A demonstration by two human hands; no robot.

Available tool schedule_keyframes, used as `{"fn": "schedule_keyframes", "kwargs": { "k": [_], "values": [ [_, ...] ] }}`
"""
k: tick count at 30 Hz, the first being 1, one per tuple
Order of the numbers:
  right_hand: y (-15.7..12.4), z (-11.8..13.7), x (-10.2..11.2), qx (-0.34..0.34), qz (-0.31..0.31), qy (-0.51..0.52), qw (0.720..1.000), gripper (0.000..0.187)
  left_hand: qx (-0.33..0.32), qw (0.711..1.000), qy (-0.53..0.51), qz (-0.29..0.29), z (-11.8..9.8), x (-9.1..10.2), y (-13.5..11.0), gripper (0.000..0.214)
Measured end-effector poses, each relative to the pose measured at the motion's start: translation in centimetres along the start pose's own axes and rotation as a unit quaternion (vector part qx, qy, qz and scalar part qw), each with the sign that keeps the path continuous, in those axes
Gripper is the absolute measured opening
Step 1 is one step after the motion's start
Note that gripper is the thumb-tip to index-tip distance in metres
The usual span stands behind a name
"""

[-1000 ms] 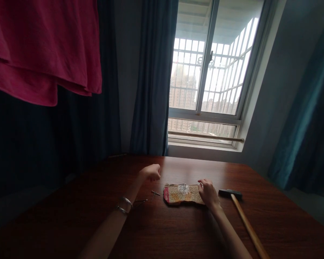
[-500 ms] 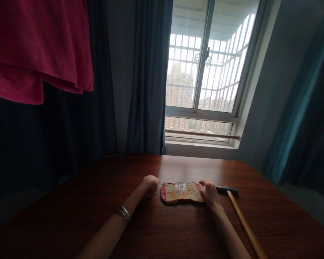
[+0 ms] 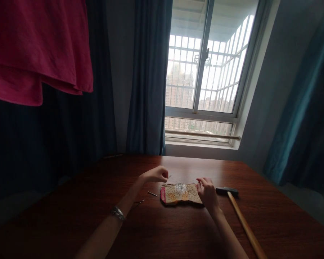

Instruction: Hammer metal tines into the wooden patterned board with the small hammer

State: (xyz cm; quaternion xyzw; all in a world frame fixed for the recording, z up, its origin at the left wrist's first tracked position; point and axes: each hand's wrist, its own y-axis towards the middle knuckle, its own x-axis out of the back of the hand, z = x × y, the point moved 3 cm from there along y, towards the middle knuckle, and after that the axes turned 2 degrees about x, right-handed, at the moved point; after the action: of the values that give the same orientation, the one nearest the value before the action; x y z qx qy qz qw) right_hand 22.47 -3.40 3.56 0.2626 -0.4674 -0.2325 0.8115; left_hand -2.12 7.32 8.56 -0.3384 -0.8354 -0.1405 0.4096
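A flat, patterned board [image 3: 170, 195] with pink ends and dark speckles lies on the table, its front edge uneven. Several nails [image 3: 179, 186] stand upright in a whitish patch near its back edge. My left hand [image 3: 160, 174] is closed in a pinch above the board's back left corner, and a thin nail [image 3: 169, 176] sticks out from its fingertips. Over the right end of the board is my right hand [image 3: 207, 192], fingers loosely bent and apart; it hides that end. Beside it rests a hammer [image 3: 243, 219] with a black head and wooden handle.
Loose nails [image 3: 152, 193] lie on the brown wooden table [image 3: 162, 233] left of the board. Behind the table are a barred window [image 3: 199, 86] and blue curtains [image 3: 149, 79]. A pink cloth [image 3: 40, 46] hangs at upper left.
My left hand has risen from the table left of the board and moved right and away from me, with a nail now showing in it. My right hand's fingers have lifted and shifted slightly left.
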Motion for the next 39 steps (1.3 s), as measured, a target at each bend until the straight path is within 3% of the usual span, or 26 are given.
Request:
{"fn": "schedule_keyframes", "kwargs": {
  "k": [2, 5, 9, 13, 22, 29, 32, 35, 39],
  "values": [
    [0.0, 1.1, 0.2, 0.035, -0.014, 0.035, 0.999, 0.024, -0.075, 0.996, -0.027, -0.032, -1.6, -0.4, 0.3, 0.017],
    [-0.2, 2.8, 0.0, 0.056, -0.02, 0.125, 0.99, 0.023, -0.129, 0.988, -0.06, -0.06, -2.9, -2.1, 1.1, 0.019],
    [-0.5, 4.4, -0.6, 0.026, 0.026, 0.269, 0.963, 0.027, -0.158, 0.976, -0.064, -0.136, -3.4, -4.3, 2.1, 0.019],
    [-0.6, 5.1, -1.1, -0.011, 0.05, 0.357, 0.933, 0.03, -0.167, 0.971, -0.059, -0.158, -3.8, -5.3, 2.2, 0.019],
    [-0.7, 4.6, -1.4, -0.11, 0.009, 0.423, 0.899, 0.03, -0.171, 0.969, -0.039, -0.172, -4.8, -5.9, 1.7, 0.018],
    [-1.0, 3.8, -1.7, -0.138, -0.022, 0.418, 0.897, 0.028, -0.178, 0.965, -0.023, -0.194, -5.2, -7.4, 1.8, 0.016],
    [-0.9, 3.5, -1.6, -0.143, -0.028, 0.411, 0.9, 0.029, -0.183, 0.966, -0.014, -0.182, -5.6, -7.0, 1.6, 0.019],
    [-0.6, 2.7, -1.3, -0.154, -0.043, 0.401, 0.902, 0.032, -0.176, 0.966, -0.001, -0.19, -5.1, -5.2, 1.5, 0.023],
    [-0.1, 0.8, -1.1, -0.176, -0.073, 0.38, 0.905, 0.037, -0.129, 0.975, 0.019, -0.178, -1.9, -2.3, 1.6, 0.045]
  ]
}}
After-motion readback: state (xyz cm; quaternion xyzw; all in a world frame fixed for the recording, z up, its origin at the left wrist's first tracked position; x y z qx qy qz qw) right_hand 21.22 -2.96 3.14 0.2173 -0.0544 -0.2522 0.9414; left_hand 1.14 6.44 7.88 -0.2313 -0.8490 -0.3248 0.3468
